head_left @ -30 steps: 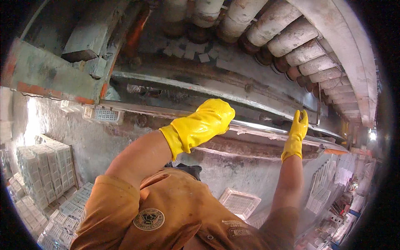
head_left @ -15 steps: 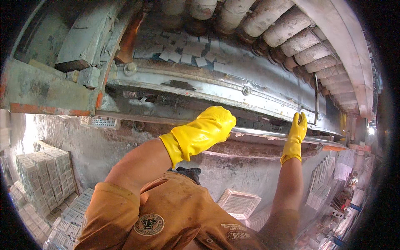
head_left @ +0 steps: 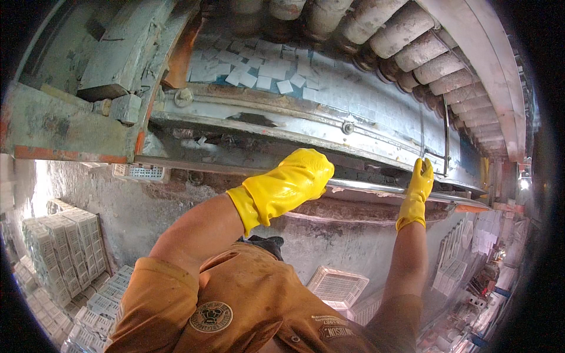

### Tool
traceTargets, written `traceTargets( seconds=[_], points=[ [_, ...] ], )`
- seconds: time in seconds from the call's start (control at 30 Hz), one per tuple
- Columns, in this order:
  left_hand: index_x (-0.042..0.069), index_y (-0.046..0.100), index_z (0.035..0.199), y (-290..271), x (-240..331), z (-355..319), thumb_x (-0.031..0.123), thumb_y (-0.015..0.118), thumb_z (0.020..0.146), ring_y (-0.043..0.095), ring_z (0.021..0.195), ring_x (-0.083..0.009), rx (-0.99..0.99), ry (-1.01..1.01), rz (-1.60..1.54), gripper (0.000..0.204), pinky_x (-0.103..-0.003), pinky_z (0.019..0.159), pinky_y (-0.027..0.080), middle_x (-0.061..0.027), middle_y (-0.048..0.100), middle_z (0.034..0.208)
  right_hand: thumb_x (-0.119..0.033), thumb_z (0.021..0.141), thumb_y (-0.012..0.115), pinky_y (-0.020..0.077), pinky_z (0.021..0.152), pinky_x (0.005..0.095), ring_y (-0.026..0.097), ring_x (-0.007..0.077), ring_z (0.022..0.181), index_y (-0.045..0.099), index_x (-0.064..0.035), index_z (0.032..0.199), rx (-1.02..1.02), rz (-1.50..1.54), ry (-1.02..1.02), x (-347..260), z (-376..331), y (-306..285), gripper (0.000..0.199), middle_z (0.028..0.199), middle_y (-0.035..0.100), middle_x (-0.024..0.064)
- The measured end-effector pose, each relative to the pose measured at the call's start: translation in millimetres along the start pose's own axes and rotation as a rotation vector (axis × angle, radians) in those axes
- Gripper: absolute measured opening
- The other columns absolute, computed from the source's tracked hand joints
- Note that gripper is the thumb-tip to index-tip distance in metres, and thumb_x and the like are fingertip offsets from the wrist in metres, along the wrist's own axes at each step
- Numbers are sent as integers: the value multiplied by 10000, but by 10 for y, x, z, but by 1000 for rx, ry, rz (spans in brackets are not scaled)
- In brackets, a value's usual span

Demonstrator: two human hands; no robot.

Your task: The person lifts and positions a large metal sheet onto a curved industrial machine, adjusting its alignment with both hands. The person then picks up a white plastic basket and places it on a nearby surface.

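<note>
Both my hands wear yellow rubber gloves. My left hand (head_left: 292,183) is curled over the front edge of a long metal rail (head_left: 376,189) on a large grey machine (head_left: 306,117). My right hand (head_left: 419,181) grips the same rail farther right, fingers pointing up against the machine's wall. Above the rail, many small white square pieces (head_left: 259,67) lie on a wet metal surface. A row of thick dirty rollers (head_left: 424,53) curves along the top right. My orange shirt (head_left: 235,300) fills the lower middle.
Stacks of white plastic crates (head_left: 65,259) stand at lower left. One white crate (head_left: 338,285) lies on the wet concrete floor below the machine. More crates and clutter (head_left: 465,270) line the right side. A rusty orange-edged frame (head_left: 65,135) juts out at left.
The view has tilted so the machine and the white pieces sit lower in frame. Both gloved hands stay on the rail; my right hand has shifted slightly lower.
</note>
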State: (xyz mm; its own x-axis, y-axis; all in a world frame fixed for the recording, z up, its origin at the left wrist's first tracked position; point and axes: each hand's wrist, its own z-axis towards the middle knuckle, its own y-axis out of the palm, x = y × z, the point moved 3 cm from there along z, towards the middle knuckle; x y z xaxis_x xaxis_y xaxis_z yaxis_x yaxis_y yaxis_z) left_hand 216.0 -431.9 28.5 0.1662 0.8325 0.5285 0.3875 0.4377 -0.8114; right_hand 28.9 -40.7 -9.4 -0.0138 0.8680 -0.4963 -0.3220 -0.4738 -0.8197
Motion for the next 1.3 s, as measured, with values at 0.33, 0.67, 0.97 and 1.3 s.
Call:
traceTargets(
  seconds=[0.33,0.67,0.97,1.3],
  points=[
    [99,797,996,74,-20,42,281,780,803,720,982,-365,42,33,9,266,-453,862,578,-178,754,1001,-400,986,654,525,933,366,695,273,1077,599,15,1355,22,-24,-29,-69,-5,-11,558,1217,710,174],
    [20,718,910,359,310,465,185,766,723,716,837,-381,205,209,-12,254,-487,736,571,-210,722,903,-387,996,645,512,969,362,687,270,1108,613,13,1343,20,14,-5,-16,7,-13,531,1226,710,168],
    [9,729,903,563,910,1019,114,714,744,726,841,-372,303,207,57,191,-474,745,560,-211,733,892,-400,995,643,512,969,355,693,269,1100,631,18,1317,23,78,22,-145,-53,-29,528,1225,712,170],
    [77,788,890,468,1094,1172,318,780,751,726,897,-384,143,88,160,278,-474,820,577,-192,751,925,-352,1022,623,523,973,334,695,236,1110,667,21,1269,108,351,-49,-376,-180,-69,449,1228,716,161]
  ],
)
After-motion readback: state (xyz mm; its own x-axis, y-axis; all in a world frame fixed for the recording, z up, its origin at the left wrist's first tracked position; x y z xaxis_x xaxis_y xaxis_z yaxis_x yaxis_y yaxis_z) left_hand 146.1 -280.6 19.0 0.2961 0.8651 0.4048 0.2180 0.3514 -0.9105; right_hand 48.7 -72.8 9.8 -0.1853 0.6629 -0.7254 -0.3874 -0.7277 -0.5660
